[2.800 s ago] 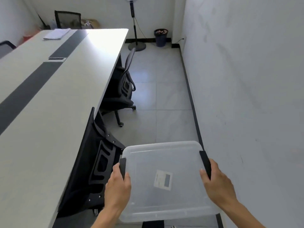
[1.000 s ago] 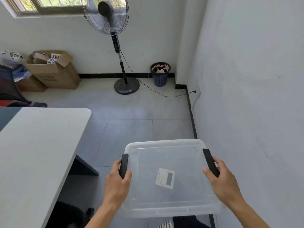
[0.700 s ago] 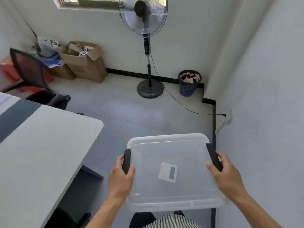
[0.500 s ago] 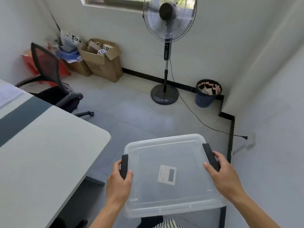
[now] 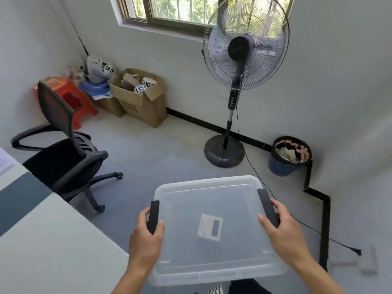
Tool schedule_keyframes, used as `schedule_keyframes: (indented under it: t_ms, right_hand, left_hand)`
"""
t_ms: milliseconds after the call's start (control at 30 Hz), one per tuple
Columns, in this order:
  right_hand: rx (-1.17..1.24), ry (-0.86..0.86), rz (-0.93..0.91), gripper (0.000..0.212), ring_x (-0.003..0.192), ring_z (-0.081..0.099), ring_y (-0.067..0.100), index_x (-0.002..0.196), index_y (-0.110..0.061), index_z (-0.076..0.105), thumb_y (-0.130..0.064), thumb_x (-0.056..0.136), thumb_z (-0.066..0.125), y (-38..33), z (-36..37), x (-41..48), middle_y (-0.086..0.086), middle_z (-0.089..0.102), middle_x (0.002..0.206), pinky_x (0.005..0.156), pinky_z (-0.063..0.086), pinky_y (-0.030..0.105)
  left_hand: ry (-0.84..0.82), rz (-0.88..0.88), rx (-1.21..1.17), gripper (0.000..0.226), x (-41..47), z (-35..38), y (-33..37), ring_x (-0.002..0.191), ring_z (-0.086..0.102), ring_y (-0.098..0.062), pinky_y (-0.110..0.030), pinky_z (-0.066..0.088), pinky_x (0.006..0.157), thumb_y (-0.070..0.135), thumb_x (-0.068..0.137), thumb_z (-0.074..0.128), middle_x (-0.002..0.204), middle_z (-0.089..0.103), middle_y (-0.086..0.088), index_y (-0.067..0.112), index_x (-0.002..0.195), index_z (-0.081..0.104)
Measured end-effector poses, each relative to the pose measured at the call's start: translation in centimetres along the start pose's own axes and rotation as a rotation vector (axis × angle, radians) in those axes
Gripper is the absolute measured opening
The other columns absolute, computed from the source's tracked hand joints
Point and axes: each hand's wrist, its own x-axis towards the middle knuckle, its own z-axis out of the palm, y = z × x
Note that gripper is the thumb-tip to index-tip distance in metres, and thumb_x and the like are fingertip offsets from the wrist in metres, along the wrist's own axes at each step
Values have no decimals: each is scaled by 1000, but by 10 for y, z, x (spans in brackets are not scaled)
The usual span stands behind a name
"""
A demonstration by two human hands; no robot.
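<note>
I carry a clear plastic storage box [image 5: 212, 209] with its lid on and a white label in the middle, held in the air in front of me. My left hand [image 5: 145, 240] grips the black latch handle on the box's left side. My right hand [image 5: 283, 234] grips the black latch handle on its right side. The box looks empty; the floor shows through it.
A white table [image 5: 42, 240] fills the lower left, with a black office chair [image 5: 61, 158] beyond its end. A pedestal fan [image 5: 241, 60], its cord, and a blue waste basket [image 5: 288, 155] stand ahead by the wall. Cardboard boxes [image 5: 140, 98] and a red stool [image 5: 67, 96] sit in the far left corner.
I have walked along the table past its end and turned left, so the fan, chair and corner boxes came into view. Both hands kept their hold on the box.
</note>
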Motion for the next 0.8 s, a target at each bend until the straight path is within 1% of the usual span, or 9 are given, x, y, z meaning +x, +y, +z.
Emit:
schedule_keyframes:
  t_ms: [67,133,300,400,467,600,700,733,800]
  right_hand:
    - [-17,-44,-18,48,79,59,10,131,-23,46,-30,86,63,-14,7,42,-20,57,83,67,44,30]
    - [-45,-88,-51,49,82,61,14,131,-24,46,-31,86,63,-28,18,88,-18,59,84,71,45,34]
    - [-151,-255,-140,49,84,61,19,132,-28,42,-35,86,60,-76,43,191,-8,64,92,71,44,34]
    - [-193,-391,-233,50,88,63,22,131,-26,45,-33,85,62,-121,63,250,-2,67,98,76,49,38]
    - [-228,-472,-313,52,94,61,23,132,-24,47,-32,84,65,-157,83,278,1,67,102,80,48,36]
    - [-295,-615,-487,54,89,60,24,133,-26,45,-35,84,64,-223,137,302,1,65,99,77,46,35]
    - [-347,-714,-584,55,95,62,28,135,-26,43,-38,85,63,-258,189,297,4,68,107,79,49,37]
    - [-352,-741,-611,54,93,62,28,134,-25,44,-38,85,63,-269,207,293,5,68,106,78,49,37]
    - [-357,-793,-658,51,79,62,25,132,-24,46,-36,86,62,-289,240,282,1,66,92,64,49,34]
  left_hand:
    - [32,-31,3,28,29,11,8,66,61,-22,-40,47,62,18,86,60,69,63,2,25,111,52]
    - [93,-69,2,28,57,21,16,61,58,-23,-37,44,57,18,85,61,64,59,1,23,111,52]
    - [246,-198,-15,28,107,37,40,60,57,-24,-35,42,54,18,85,61,65,60,-1,21,112,53]
    - [363,-288,-53,27,126,36,51,58,57,-22,-33,41,51,20,86,60,66,60,0,24,111,51]
    - [450,-358,-88,29,131,31,54,59,58,-22,-33,44,52,20,86,60,69,61,0,24,113,50]
    - [610,-484,-149,31,137,14,42,67,64,-26,-40,52,62,20,85,62,84,69,-3,24,113,50]
    - [734,-568,-199,32,142,-5,26,67,63,-27,-39,48,60,19,84,63,82,67,-6,22,113,50]
    - [778,-591,-208,33,145,-14,19,67,62,-26,-37,46,59,20,84,64,78,66,-7,21,114,50]
    - [843,-627,-221,35,152,-34,5,67,61,-24,-35,42,58,23,85,64,74,63,-4,19,116,49]
